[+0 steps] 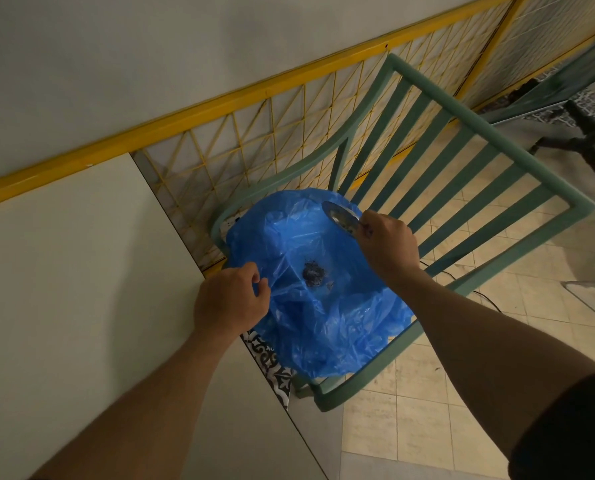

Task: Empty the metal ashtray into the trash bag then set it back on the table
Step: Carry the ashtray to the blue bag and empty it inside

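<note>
Hands, crinkled bag, shiny ashtray

Dim, warm indoor light around you, no hard shadows, faint sheen on the blue bag between your hands, wide-angle bending of lines toward the edges, soft blur far right of your right hand

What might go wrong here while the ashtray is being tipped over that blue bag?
1. The bag lies loose on the chair, held open only by the left hand; if that grip slips, the opening may fold shut.
2. The right hand tilts the ashtray near the bag's far edge, so leftover ash could fall outside.
3. The ash pile sits on thin plastic; a tug might scatter it.
</note>
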`<action>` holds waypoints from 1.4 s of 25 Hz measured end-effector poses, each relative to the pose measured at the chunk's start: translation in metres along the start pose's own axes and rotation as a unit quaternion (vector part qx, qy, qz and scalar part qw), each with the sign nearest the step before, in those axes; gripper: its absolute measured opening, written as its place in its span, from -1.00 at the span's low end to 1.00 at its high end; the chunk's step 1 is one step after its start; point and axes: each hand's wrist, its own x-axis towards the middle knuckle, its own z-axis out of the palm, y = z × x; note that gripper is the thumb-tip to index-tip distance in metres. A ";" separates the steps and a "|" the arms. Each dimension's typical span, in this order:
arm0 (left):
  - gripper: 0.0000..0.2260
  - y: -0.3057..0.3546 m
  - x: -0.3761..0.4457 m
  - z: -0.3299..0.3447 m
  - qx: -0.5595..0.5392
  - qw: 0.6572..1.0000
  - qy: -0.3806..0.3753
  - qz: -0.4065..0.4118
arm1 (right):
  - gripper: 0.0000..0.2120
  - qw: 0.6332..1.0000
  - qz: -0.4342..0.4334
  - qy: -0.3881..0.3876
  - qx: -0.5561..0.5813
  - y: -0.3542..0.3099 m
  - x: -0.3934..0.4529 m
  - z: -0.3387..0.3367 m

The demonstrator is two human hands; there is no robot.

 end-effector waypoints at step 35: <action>-0.80 0.000 0.001 0.002 0.004 1.000 -0.001 -0.006 | -0.87 0.992 -0.086 0.047 -0.078 0.001 0.001 -0.009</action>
